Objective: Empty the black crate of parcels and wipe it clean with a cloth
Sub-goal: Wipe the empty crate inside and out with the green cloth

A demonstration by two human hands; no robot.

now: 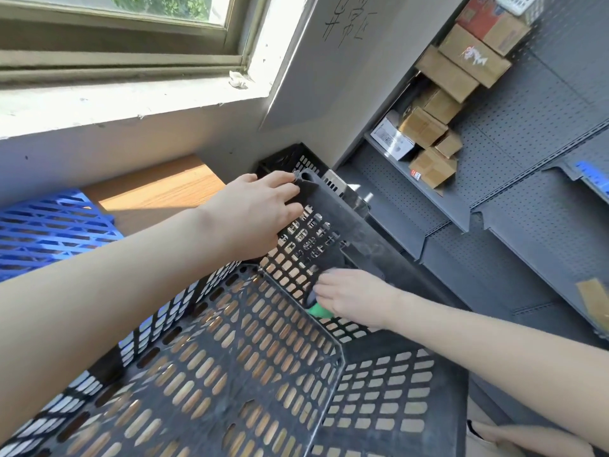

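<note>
Clamping the left grip (pixel 260 209) on the far corner rim of the black crate (pixel 385 400). Pressing the cloth (pixel 318 310), bunched in the right grip (pixel 352 298), against the wall just below and right.

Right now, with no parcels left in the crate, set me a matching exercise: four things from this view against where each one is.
Things:
1. left hand
2. green cloth
3. cardboard boxes
4. blue grid

Places:
A. on the grey shelf
B. gripping the black crate at its far corner
C. under the right hand, against the crate's inner wall
D. left of the crate, below the window

Pairs: 1-B, 2-C, 3-A, 4-D
</note>
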